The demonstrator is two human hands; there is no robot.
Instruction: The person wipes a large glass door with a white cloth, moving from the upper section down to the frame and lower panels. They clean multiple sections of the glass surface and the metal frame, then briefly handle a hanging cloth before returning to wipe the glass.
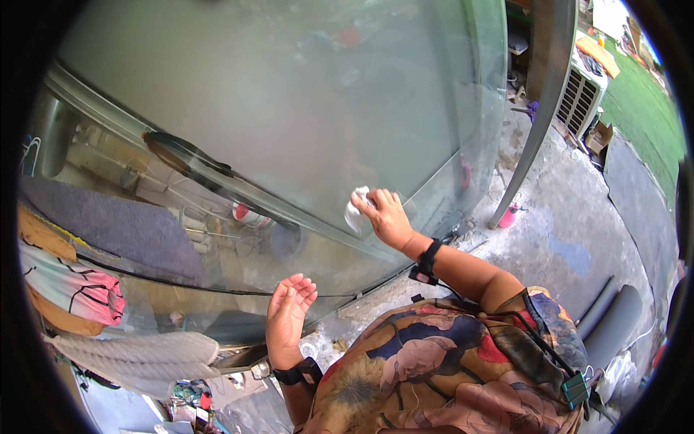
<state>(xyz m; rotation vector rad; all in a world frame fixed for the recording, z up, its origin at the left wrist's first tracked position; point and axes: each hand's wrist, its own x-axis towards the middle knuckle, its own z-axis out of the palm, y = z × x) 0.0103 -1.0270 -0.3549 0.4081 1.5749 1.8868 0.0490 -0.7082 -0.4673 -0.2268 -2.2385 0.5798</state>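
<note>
A crumpled white cloth or tissue [355, 215] is pinched in the fingers of my right hand [391, 217]. It appears to rest against the hazy pane of a large glass door [282, 108], low down near its metal frame. My left hand [290, 309] is raised with the palm turned up and its fingers slightly curled, holding nothing. That hand is in front of the lower glass, apart from it as far as I can tell. A dark curved door handle [187, 160] sits on the frame to the left.
A metal post [537, 130] rises at the right, with a pink spray bottle [508, 217] by its foot. Farther back is an outdoor air-conditioner unit [580, 100]. Grey rolls [615, 325] lie on the concrete floor. Cloths [135, 355] hang at the lower left.
</note>
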